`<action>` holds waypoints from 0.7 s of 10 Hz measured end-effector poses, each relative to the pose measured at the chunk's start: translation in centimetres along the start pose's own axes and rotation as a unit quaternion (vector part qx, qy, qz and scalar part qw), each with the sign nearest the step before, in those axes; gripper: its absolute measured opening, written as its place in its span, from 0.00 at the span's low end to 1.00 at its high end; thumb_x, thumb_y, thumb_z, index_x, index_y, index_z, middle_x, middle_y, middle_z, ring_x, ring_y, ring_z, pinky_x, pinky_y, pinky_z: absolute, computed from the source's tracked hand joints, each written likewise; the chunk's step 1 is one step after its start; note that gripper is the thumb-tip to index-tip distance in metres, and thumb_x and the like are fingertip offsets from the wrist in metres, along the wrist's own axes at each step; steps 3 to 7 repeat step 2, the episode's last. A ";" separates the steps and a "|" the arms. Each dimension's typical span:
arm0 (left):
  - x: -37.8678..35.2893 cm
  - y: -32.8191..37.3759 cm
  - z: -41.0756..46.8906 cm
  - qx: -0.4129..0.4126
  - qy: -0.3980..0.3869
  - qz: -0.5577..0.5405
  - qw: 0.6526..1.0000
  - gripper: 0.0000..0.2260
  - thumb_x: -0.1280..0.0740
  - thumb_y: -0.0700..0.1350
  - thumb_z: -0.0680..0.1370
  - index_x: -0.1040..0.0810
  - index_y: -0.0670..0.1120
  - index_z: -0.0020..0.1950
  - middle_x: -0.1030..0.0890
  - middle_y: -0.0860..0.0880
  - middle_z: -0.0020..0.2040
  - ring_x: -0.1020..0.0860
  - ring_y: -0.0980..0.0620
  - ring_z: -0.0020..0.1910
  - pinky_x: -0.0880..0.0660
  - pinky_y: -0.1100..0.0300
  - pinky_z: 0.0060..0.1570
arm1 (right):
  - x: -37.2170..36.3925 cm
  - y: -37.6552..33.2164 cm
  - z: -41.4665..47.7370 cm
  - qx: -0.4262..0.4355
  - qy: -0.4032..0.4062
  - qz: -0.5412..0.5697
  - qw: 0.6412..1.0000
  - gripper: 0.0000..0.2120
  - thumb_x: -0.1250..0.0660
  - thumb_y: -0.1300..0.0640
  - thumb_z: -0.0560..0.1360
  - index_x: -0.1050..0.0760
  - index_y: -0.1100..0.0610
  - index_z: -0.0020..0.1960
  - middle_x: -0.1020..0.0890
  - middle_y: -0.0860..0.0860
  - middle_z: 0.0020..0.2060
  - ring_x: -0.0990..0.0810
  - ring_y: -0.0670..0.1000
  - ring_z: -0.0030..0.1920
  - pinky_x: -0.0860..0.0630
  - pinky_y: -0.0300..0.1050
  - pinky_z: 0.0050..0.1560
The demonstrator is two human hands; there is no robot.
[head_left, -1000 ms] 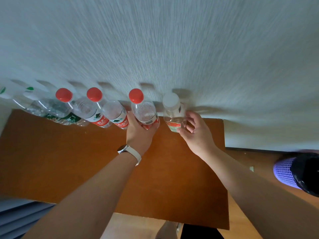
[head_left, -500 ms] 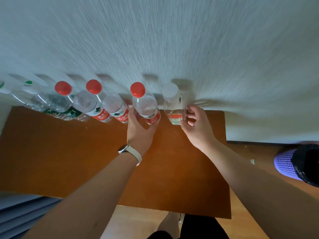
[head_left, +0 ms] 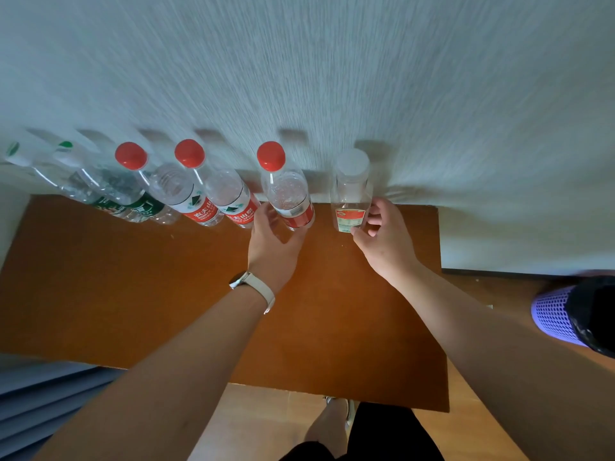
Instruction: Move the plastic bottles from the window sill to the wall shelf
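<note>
A brown wooden wall shelf (head_left: 133, 277) carries a row of clear plastic bottles against the textured wall. My left hand (head_left: 271, 242) wraps the base of the red-capped bottle (head_left: 288, 194), thumb on its left, fingers under its right side. My right hand (head_left: 382, 237) holds the lower part of the square white-capped bottle (head_left: 351, 191), with the thumb below its red label and the fingers on its right edge. To the left stand two more red-capped bottles (head_left: 213, 191) and green-labelled bottles (head_left: 109, 191), leaning in the wide-angle view.
A purple mesh bin (head_left: 559, 314) with a black liner sits on the wooden floor at the right. Grey slats (head_left: 43, 394) show at the lower left. My legs and feet (head_left: 332, 424) are below the shelf's front edge. The shelf has bare surface in front of the bottles.
Both bottles have shifted a little farther back toward the wall with my hands on them. My right fingers have spread slightly on the white-capped bottle.
</note>
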State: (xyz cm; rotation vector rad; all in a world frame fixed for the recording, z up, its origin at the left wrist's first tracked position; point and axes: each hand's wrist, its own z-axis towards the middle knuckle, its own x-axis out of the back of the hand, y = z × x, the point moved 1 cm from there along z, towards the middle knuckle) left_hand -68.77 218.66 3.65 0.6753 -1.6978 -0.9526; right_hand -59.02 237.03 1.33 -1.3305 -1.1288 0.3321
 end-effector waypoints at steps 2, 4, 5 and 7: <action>0.0 0.6 0.5 -0.008 0.013 0.014 1.000 0.28 0.26 0.54 0.74 0.32 0.52 0.70 0.21 0.54 0.62 0.22 0.55 0.59 0.22 0.51 0.60 | 0.2 -0.2 -0.3 0.005 0.020 -0.015 1.000 0.24 0.26 0.56 0.72 0.30 0.53 0.66 0.25 0.49 0.59 0.24 0.43 0.55 0.22 0.41 0.55; 0.0 0.6 0.5 -0.008 0.013 0.014 1.000 0.28 0.26 0.54 0.74 0.32 0.52 0.70 0.21 0.54 0.62 0.22 0.55 0.59 0.22 0.51 0.60 | 0.2 -0.2 -0.3 0.005 0.020 -0.015 1.000 0.24 0.26 0.56 0.72 0.30 0.53 0.66 0.25 0.49 0.59 0.24 0.43 0.55 0.22 0.41 0.55; 0.0 0.6 0.5 -0.008 0.013 0.014 1.000 0.28 0.26 0.54 0.74 0.32 0.52 0.70 0.21 0.54 0.62 0.22 0.55 0.59 0.22 0.51 0.60 | 0.2 -0.2 -0.3 0.005 0.020 -0.015 1.000 0.24 0.26 0.56 0.72 0.30 0.53 0.66 0.25 0.49 0.59 0.24 0.43 0.55 0.22 0.41 0.55; 0.0 0.6 0.5 -0.008 0.013 0.014 1.000 0.28 0.26 0.54 0.74 0.32 0.52 0.70 0.21 0.54 0.62 0.22 0.55 0.59 0.22 0.51 0.60 | 0.2 -0.2 -0.3 0.005 0.020 -0.015 1.000 0.24 0.26 0.56 0.72 0.30 0.53 0.66 0.25 0.49 0.59 0.24 0.43 0.55 0.22 0.41 0.55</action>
